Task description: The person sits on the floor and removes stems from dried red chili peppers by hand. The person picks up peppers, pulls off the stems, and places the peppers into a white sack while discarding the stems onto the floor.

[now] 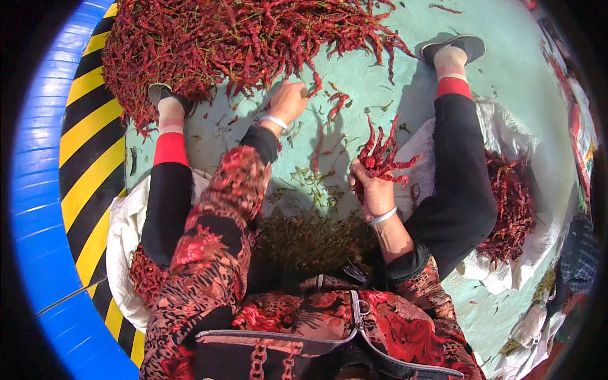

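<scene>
My right hand [373, 189] is closed around a bunch of dried red chilies [382, 155], whose tips fan out beyond the fingers. Farther forward and to the left, my left hand [288, 103] reaches to the near edge of a big chili pile [247, 38]. Its fingers are pinched on a single red chili [315, 81]. A few loose chilies [337, 104] lie on the pale green floor just right of that hand.
Stems and debris [310, 237] are heaped between my legs. White sacks with chilies lie beside both legs, the right sack [506, 120] and the left sack [123, 253]. A blue edge [44, 209] and yellow-black striping [92, 164] border the left side.
</scene>
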`<action>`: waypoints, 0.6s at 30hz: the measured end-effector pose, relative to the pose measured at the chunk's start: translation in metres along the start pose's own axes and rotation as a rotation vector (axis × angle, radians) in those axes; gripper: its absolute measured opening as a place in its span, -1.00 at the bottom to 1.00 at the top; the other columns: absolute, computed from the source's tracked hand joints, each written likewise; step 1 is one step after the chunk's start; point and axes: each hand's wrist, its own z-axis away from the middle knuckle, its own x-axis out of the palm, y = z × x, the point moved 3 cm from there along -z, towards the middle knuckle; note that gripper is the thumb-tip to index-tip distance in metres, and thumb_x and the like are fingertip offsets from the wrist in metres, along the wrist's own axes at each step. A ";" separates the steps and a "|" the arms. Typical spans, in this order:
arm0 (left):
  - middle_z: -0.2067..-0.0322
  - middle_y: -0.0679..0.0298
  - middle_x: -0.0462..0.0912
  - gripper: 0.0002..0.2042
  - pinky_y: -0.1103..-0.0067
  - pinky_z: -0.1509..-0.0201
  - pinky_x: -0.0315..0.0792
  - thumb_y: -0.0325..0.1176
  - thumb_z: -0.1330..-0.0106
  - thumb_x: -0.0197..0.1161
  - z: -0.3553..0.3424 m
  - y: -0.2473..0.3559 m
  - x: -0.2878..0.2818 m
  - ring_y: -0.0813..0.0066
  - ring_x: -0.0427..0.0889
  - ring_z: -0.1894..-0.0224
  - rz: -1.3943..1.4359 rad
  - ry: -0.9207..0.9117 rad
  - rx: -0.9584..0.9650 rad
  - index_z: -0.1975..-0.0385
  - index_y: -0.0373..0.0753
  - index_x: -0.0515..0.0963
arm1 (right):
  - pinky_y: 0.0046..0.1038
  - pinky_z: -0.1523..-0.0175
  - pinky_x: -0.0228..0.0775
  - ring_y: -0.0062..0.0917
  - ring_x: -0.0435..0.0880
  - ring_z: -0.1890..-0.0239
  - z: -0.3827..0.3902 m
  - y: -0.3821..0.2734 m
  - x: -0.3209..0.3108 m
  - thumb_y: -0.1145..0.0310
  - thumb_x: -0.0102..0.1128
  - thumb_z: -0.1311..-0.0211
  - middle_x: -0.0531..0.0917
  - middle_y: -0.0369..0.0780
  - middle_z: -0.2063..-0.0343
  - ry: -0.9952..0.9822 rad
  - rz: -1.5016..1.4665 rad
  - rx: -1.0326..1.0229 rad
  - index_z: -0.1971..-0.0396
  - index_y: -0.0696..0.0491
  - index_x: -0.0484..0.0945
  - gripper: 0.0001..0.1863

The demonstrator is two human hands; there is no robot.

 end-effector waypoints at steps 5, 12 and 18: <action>0.47 0.07 0.54 -0.84 0.42 0.27 0.39 -0.42 -0.04 0.16 0.064 -0.005 -0.018 0.10 0.53 0.38 0.495 0.293 -0.038 0.39 -0.29 0.41 | -0.66 0.71 0.07 -0.73 0.34 0.77 -0.007 0.010 0.010 0.43 0.18 -0.03 0.45 -0.38 0.72 -0.078 -0.018 -0.013 0.58 0.05 0.42 -0.88; 0.51 0.33 0.53 -0.90 0.77 0.54 0.22 -0.45 -0.18 0.08 0.155 0.059 -0.030 0.74 0.40 0.54 1.309 -0.007 -0.163 0.34 -0.29 0.40 | -0.61 0.59 0.22 -0.65 0.38 0.67 -0.003 0.013 0.007 0.47 0.08 -0.10 0.43 -0.33 0.66 -0.193 0.028 -0.045 0.47 0.12 0.40 -0.93; 0.53 0.37 0.50 -0.87 0.69 0.35 0.35 -0.56 -0.11 0.12 0.209 0.093 -0.001 0.67 0.42 0.48 1.186 -0.068 -0.039 0.33 -0.37 0.45 | -0.58 0.44 0.30 -0.73 0.46 0.54 0.021 0.010 0.017 0.32 0.25 0.00 0.58 -0.31 0.57 -0.242 0.438 -0.181 0.46 0.15 0.53 -0.79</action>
